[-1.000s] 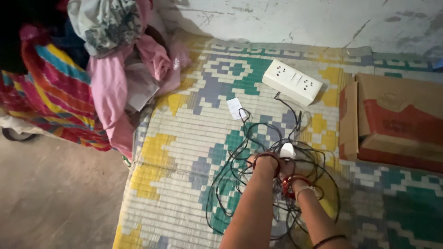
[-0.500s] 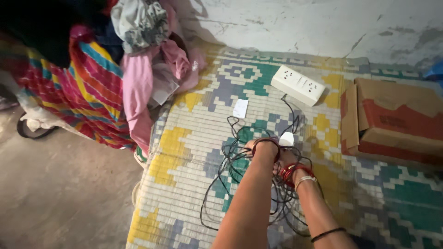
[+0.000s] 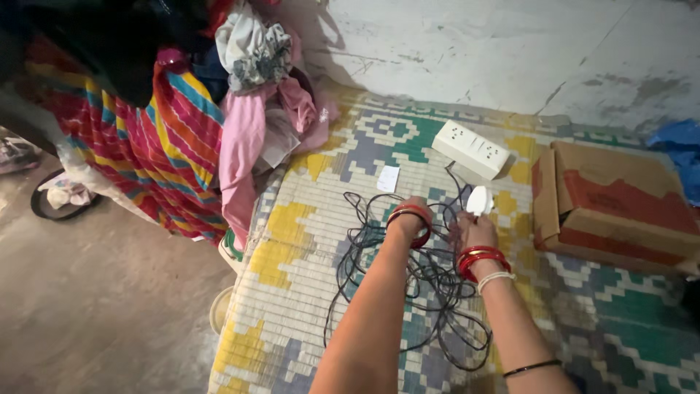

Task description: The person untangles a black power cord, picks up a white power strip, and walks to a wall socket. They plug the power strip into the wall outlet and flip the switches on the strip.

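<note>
A patterned woven mat (image 3: 306, 241) lies under both hands, with a heap of coloured clothes (image 3: 219, 109) well off to the left of them and a cardboard box (image 3: 620, 204) near the right hand's outer side. The tangled black cable (image 3: 423, 277) sprawls beneath and between the wrists — the left hand (image 3: 412, 211) curls down into its loops, though how tightly it grips I cannot tell. The right hand (image 3: 474, 230) is closed around a white plug (image 3: 479, 199), raised just short of the white power strip (image 3: 470, 149) beyond the fingers.
</note>
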